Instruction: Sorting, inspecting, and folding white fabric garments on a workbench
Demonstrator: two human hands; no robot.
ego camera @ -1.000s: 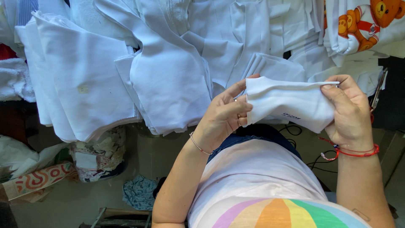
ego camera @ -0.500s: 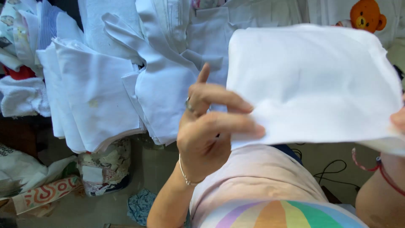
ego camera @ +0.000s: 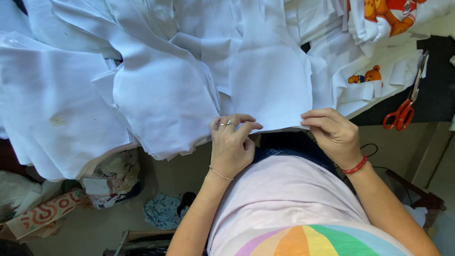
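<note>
1. Left hand [ego camera: 231, 147] pinches the near edge of the white cloth piece [ego camera: 270, 85], fingers curled shut on it.
2. Right hand [ego camera: 332, 132] grips that edge too.
3. Cloth lies flat on the white pile [ego camera: 156, 95], long axis running away from the person.
4. Red scissors [ego camera: 403, 111] sit well off right.

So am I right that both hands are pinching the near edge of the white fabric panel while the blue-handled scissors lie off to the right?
Not quite: the scissors have orange-red handles, not blue. The head view shows this. The left hand and right hand do pinch the near edge of the white fabric panel.
</note>
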